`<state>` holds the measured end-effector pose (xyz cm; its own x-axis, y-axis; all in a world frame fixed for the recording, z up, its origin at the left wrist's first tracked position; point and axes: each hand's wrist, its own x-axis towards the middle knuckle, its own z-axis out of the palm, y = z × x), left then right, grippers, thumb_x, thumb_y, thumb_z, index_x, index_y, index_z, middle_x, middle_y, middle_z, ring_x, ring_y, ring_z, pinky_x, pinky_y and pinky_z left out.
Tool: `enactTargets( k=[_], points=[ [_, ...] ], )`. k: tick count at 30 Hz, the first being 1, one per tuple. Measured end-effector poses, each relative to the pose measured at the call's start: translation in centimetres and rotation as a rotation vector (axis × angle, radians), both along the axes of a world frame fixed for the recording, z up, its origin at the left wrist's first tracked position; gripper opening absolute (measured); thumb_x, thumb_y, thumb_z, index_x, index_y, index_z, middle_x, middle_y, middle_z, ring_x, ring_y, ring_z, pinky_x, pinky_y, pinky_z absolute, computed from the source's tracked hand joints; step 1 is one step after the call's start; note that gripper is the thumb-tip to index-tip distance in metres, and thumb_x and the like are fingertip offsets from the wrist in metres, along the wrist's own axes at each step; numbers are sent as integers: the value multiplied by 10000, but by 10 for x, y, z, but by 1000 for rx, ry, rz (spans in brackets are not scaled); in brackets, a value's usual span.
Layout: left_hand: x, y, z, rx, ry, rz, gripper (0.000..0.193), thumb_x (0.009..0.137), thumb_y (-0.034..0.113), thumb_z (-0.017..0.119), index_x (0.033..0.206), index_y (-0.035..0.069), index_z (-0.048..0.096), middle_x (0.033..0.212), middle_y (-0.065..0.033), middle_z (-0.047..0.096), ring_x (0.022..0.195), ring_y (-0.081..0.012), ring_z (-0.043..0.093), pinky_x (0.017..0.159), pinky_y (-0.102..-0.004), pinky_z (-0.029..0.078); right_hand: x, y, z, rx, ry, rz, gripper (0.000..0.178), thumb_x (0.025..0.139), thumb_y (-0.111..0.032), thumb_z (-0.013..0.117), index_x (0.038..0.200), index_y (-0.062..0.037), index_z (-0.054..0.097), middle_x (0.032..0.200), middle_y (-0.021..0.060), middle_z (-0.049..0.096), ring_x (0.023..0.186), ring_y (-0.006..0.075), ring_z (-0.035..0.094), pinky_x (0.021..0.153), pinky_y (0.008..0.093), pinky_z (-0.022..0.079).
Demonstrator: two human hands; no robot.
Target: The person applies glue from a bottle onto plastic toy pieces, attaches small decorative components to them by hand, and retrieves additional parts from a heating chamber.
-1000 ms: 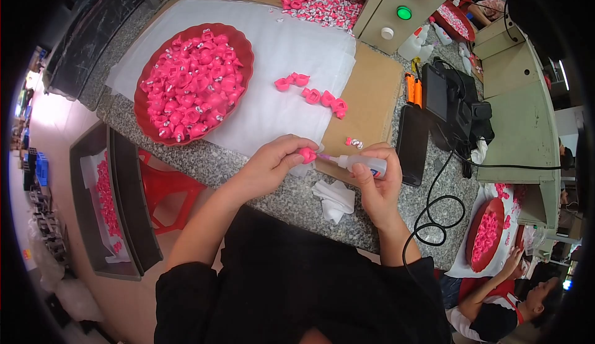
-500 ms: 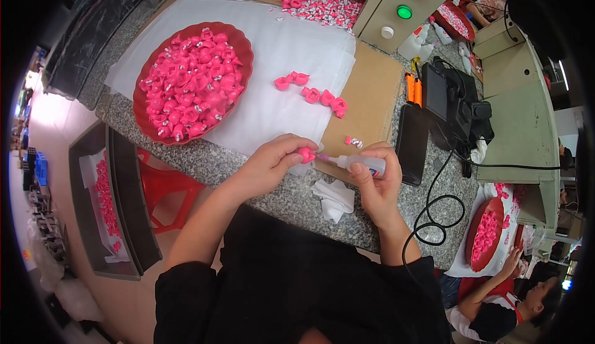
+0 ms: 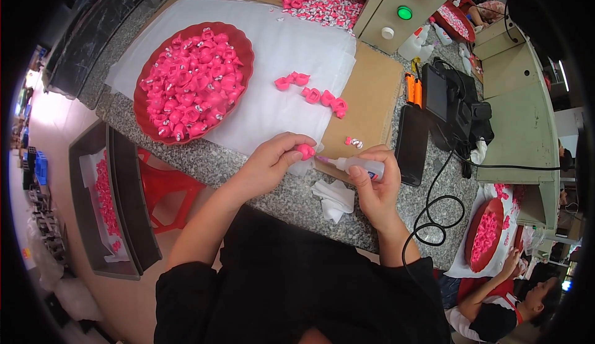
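Presently, both hands are near to each other but apart, above the front edge of the speckled grey table, and I take the clock directions from the space between them. The left hand, at nine o'clock, has its thumb and fingers pinched on a small pink piece. At three o'clock, the right hand is wrapped around a clear squeeze bottle; its thin nozzle points toward the piece and is just beside it, but I cannot tell whether they touch. A crumpled white cloth lies at five o'clock, and at two o'clock a little pink and white part rests on brown cardboard. Somewhat farther, several loose pink pieces lie at twelve o'clock, on a white sheet and over its edge. A black phone-like slab is at three o'clock. At ten o'clock stands a round red tray, heaped with pink pieces. Farthest, a heap of pink and white parts is at twelve o'clock, and at four o'clock a co-worker sits beside another red tray.
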<state>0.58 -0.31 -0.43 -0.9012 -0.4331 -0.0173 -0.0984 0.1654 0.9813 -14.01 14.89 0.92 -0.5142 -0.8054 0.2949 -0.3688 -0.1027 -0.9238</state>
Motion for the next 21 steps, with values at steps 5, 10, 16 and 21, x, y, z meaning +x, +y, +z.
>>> enactTargets(
  k=[5, 10, 16, 21],
  points=[
    [-1, 1, -4, 17, 40, 43, 228, 832, 38, 477, 1053, 33, 535, 947, -68, 546, 872, -153, 506, 787, -269, 400, 4, -3, 6, -135, -578, -73, 169, 803, -80, 589, 890, -15, 459, 843, 91, 540, 739, 160, 562, 637, 225, 459],
    [0, 2, -11, 333, 30, 74, 179, 817, -11, 524, 989, 17, 483, 945, -44, 541, 894, -72, 494, 793, -219, 399, -23, -4, 9, -162, -1152, -61, 197, 809, -86, 582, 973, -20, 494, 894, 79, 575, 794, 155, 590, 650, 226, 487],
    [-3, 10, -3, 452, 131, 126, 184, 775, -26, 581, 849, 48, 430, 893, -45, 538, 726, -67, 504, 602, -191, 434, -45, 4, 9, 4, -820, -39, 239, 760, -53, 618, 970, -14, 509, 833, 61, 602, 754, 110, 572, 642, 202, 447],
    [-5, 16, -8, 642, 133, 107, 194, 771, -8, 596, 860, 52, 433, 850, -58, 545, 636, -73, 498, 518, -192, 414, -53, 1, 26, 254, -594, -129, 183, 714, -42, 583, 879, -13, 508, 747, 49, 593, 683, 88, 547, 611, 201, 409]
  ],
)
